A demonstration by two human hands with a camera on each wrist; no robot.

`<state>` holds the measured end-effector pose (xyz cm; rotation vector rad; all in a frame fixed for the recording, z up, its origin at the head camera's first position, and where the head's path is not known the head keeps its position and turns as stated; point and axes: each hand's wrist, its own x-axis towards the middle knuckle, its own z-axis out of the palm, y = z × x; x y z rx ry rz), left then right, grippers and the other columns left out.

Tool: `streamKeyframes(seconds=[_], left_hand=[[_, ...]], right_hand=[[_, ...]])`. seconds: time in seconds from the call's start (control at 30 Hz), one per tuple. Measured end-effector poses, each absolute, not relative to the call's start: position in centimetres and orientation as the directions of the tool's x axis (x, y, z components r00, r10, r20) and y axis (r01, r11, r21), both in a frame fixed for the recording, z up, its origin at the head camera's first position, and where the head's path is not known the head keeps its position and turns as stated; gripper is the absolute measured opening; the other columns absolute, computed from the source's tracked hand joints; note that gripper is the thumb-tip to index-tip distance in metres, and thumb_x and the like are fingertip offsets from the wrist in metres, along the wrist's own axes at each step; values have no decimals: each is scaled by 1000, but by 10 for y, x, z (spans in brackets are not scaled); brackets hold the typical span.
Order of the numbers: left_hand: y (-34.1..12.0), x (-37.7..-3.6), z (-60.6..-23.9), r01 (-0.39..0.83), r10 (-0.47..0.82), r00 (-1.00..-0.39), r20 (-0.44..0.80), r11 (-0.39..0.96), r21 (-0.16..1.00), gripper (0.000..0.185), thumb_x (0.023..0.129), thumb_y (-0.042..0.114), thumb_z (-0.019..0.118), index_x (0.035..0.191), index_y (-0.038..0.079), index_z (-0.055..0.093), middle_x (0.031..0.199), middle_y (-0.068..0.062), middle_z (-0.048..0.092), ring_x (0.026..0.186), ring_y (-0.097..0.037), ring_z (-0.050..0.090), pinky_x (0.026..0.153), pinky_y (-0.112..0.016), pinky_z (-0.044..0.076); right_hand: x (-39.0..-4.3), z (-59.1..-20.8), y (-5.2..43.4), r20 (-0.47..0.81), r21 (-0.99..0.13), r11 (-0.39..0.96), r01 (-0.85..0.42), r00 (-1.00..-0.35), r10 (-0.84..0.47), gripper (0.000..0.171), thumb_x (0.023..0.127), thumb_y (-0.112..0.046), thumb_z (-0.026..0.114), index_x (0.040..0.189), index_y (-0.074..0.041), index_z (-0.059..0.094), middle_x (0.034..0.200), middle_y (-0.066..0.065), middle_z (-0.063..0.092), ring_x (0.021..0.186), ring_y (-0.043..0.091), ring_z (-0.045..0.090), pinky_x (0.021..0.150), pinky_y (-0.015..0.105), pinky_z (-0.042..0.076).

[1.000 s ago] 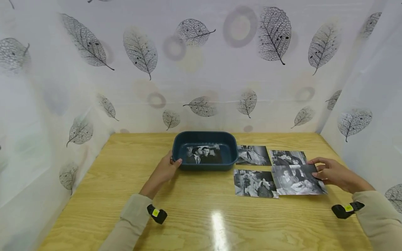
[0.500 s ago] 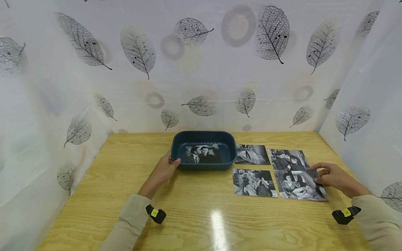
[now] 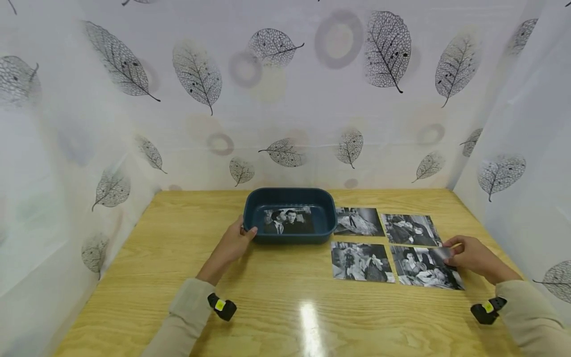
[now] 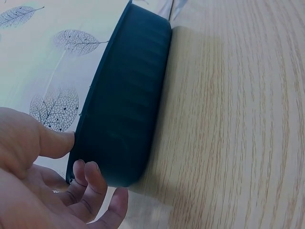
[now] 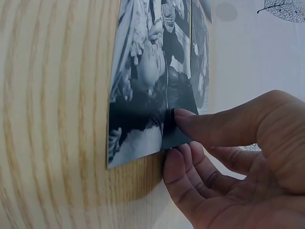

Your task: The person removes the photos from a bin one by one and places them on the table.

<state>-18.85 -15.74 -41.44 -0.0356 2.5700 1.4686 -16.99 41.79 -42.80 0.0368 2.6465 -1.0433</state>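
In the head view my left hand (image 3: 233, 240) grips the near left corner of a dark blue plastic bin (image 3: 290, 238). The left wrist view has the thumb at the rim and fingertips against the wall of the bin (image 4: 126, 95). Inside lies a black-and-white photo (image 3: 289, 220) of two people. My right hand (image 3: 477, 259) pinches the right edge of another black-and-white photo (image 3: 424, 267), the near right one of a two-by-two layout. In the right wrist view, the thumb is on top of this photo (image 5: 147, 81) and the fingers are under its edge.
Three more photos lie flat: one beside the bin (image 3: 358, 221), one at the near left (image 3: 362, 261) and one at the far right (image 3: 410, 229). Leaf-patterned curtains (image 3: 303, 114) surround the wooden table (image 3: 267, 302) at the back and sides.
My right hand has brought its photo down and toward me, off the far right photo it overlapped, into the near right spot. My left hand stays on the bin.
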Motion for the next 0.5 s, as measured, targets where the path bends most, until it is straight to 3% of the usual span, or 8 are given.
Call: streamKeyframes(seconds=[0.13,0.3,0.5], left_hand=[[-157,-188,-415,-109,69,-984,-166,505,856,57,108,20,50,159,7,27,115,-14,52,104,-28,49,86,-43,41],[-158,-187,-415,-117,70,-982,-178,517,848,68,109,21,49,161,1,12,130,-21,50,115,-31,47,96,-49,40],[-158,-187,-415,-131,68,-979,-191,506,852,69,109,22,49,161,1,10,139,-23,47,121,-32,45,102,-52,38]], right_hand=[[-171,-429,417,-272,-673,729,125,-959,-86,42,90,5,66,120,25,44,94,17,60,81,20,58,66,30,53],[-171,-430,416,-261,-665,738,115,-962,-85,42,87,6,68,117,26,46,93,17,60,79,20,60,65,29,53],[-171,-428,415,-242,-563,823,77,-967,-75,47,87,-3,74,118,24,53,103,33,61,93,40,62,73,42,55]])
